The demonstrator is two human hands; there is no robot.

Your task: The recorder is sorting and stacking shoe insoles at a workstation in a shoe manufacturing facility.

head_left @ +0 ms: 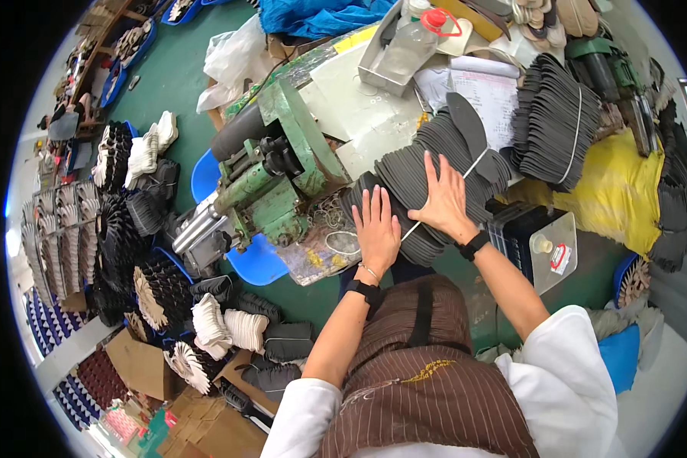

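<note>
A long row of dark grey shoe insoles (404, 169), pressed together on edge, lies on the bench in front of me. A pale band runs across it. My left hand (378, 233) rests flat against the near left end of the row, fingers stretched out. Over the middle lies my right hand (444, 200), its thumb and fingers spread on the insoles near the band. Neither hand closes round anything. At the far right of the row, one insole (468, 122) sticks up above the others. The insoles beneath my hands are partly hidden.
A green machine (301, 145) with rollers stands left of the row. Loose elastic bands (330, 214) lie beside it. Another tied insole stack (555, 122), written sheets (485, 95) and a clear bottle with red cap (412, 53) are behind. Black crate (515, 237) at right.
</note>
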